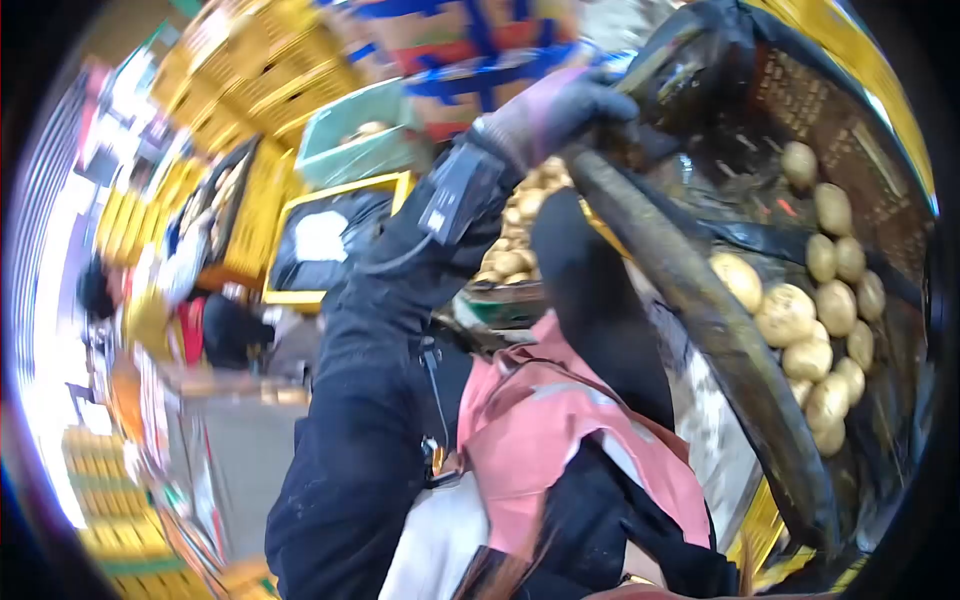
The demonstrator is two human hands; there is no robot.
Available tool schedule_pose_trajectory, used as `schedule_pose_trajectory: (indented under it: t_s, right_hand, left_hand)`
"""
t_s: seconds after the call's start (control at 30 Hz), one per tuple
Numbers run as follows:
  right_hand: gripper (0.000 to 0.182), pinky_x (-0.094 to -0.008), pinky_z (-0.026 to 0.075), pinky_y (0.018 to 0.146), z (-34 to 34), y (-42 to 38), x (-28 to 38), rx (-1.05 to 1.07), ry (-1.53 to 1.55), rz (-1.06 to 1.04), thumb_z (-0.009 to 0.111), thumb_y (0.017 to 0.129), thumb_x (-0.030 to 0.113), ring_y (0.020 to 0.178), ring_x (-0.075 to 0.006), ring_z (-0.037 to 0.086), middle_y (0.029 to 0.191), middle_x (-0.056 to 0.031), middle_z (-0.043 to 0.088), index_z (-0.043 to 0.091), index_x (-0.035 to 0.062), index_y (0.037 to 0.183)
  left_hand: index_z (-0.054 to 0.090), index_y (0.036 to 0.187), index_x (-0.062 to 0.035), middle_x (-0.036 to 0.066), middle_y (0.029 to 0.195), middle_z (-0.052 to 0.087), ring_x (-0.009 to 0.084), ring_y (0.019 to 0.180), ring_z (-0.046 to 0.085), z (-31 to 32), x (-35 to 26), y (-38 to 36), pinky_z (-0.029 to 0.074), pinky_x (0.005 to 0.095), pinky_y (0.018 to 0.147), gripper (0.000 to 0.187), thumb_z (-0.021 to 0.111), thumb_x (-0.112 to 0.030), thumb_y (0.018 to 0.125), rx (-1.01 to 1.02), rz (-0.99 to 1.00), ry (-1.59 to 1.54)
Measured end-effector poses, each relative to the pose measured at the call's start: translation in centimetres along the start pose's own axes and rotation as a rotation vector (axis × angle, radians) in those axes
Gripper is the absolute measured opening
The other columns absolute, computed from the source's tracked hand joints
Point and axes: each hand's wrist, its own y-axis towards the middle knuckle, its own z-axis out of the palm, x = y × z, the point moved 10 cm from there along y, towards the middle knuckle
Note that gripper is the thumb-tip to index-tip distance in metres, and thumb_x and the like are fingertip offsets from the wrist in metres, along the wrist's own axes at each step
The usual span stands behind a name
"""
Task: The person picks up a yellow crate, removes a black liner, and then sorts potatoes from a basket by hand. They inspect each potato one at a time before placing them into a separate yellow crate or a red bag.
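In a grey and pink glove, my left hand is closed on the upper corner of a dark, muddy liner at the rim of a tilted crate. The liner's thick, rolled edge runs down from my fingers to the lower right. Several potatoes lie in a cluster inside the lined crate, towards its right side. My right hand is out of view. More potatoes are heaped in a container behind my left forearm, partly hidden by it.
Yellow crates are stacked at the upper left. Nearby stand a green bin and a yellow-rimmed crate with a dark liner. Cardboard boxes with blue tape stand at the top. A person bends near crates at left.
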Motion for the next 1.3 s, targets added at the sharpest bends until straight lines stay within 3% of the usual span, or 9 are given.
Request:
schedule_pose_trajectory:
  t_s: [0.1,0.3,0.37,0.63,0.9,1.1,1.17,1.23,1.3]
  right_hand:
    - [0.038,-0.0358,0.045,0.099,-0.4,-2.7,2.5,0.033,0.075,-0.097,0.048,0.097,0.027,0.11,-0.0199,0.057,0.12,-0.0095,0.06,0.058,0.0031,0.126]
    - [0.034,-0.0361,0.048,0.095,15.6,0.5,16.3,0.419,0.192,-0.222,0.054,0.094,0.026,0.103,-0.0195,0.06,0.113,-0.0084,0.063,0.061,0.0049,0.121]
    - [0.033,-0.0362,0.049,0.094,23.5,1.1,18.7,0.59,0.244,-0.197,0.056,0.093,0.025,0.101,-0.0194,0.062,0.11,-0.008,0.064,0.062,0.0055,0.119]
    - [0.022,-0.0312,0.056,0.074,59.1,-7.9,26.9,1.183,0.475,0.015,0.066,0.086,0.019,0.081,-0.0178,0.066,0.09,-0.0078,0.068,0.066,0.005,0.104]
    - [0.021,-0.0349,0.058,0.067,91.4,-20.6,22.7,1.649,0.49,0.421,0.064,0.09,0.019,0.076,-0.0198,0.067,0.095,-0.0104,0.069,0.059,0.0052,0.105]
    - [0.029,-0.0327,0.054,0.079,105.7,-28.9,15.5,1.581,0.716,0.42,0.067,0.089,0.018,0.079,-0.0154,0.062,0.091,-0.0022,0.063,0.057,0.0047,0.112]
    - [0.027,-0.0314,0.053,0.08,103.0,-31.5,21.9,1.629,0.709,0.36,0.062,0.093,0.022,0.084,-0.0152,0.063,0.095,-0.0043,0.065,0.059,0.004,0.113]
    - [0.023,-0.0298,0.051,0.073,104.5,-32.8,22.2,1.727,0.644,0.167,0.056,0.093,0.025,0.08,-0.0141,0.062,0.087,-0.0033,0.067,0.067,0.0053,0.088]
    - [0.033,-0.0358,0.046,0.093,107.0,-29.3,17.1,1.259,0.919,-0.197,0.058,0.094,0.031,0.099,-0.0211,0.06,0.103,-0.0078,0.066,0.063,0.0024,0.111]
  left_hand:
    - [0.067,0.107,-0.0021,0.004,0.111,0.064,0.017,0.11,0.059,1.4,-8.1,-9.9,0.044,0.0309,0.1,0.024,0.049,-0.005,0.091,-0.004,0.416,0.583]
    - [0.062,0.115,-0.0005,0.011,0.109,0.066,0.0215,0.101,0.063,-14.8,-13.7,-24.0,0.05,0.033,0.09,0.032,0.06,-0.015,0.086,-0.372,-0.038,0.283]
    - [0.059,0.123,-0.0033,0.008,0.115,0.065,0.0164,0.102,0.064,-21.1,-9.5,-30.0,0.051,0.03,0.091,0.037,0.058,-0.008,0.086,-0.401,-0.263,-0.008]
    - [0.07,0.104,-0.0075,0.009,0.087,0.071,0.0225,0.08,0.068,-37.5,2.5,-56.9,0.054,0.034,0.071,0.044,0.078,-0.02,0.063,-0.909,-0.846,0.894]
    - [0.063,0.121,-0.0149,0.016,0.111,0.067,0.0318,0.106,0.064,-46.2,15.0,-74.6,0.05,0.0408,0.09,0.039,0.055,-0.018,0.082,-1.268,-1.203,1.004]
    - [0.063,0.122,-0.0163,0.015,0.113,0.067,0.0297,0.107,0.063,-47.7,18.1,-77.9,0.048,0.039,0.092,0.037,0.054,-0.018,0.086,-1.488,-1.176,1.073]
    - [0.064,0.118,-0.0095,0.013,0.108,0.069,0.0272,0.103,0.065,-50.6,23.9,-84.5,0.049,0.0377,0.089,0.032,0.054,-0.019,0.089,-1.603,-0.644,1.096]
    - [0.062,0.118,-0.004,0.011,0.099,0.067,0.0262,0.09,0.064,-49.9,26.5,-85.2,0.051,0.0338,0.083,0.029,0.049,-0.016,0.096,-1.521,-0.637,1.032]
    - [0.059,0.123,-0.0009,0.015,0.111,0.064,0.0251,0.099,0.062,-49.3,26.5,-79.3,0.047,0.0338,0.091,0.032,0.047,-0.013,0.096,-1.344,-0.533,0.8]
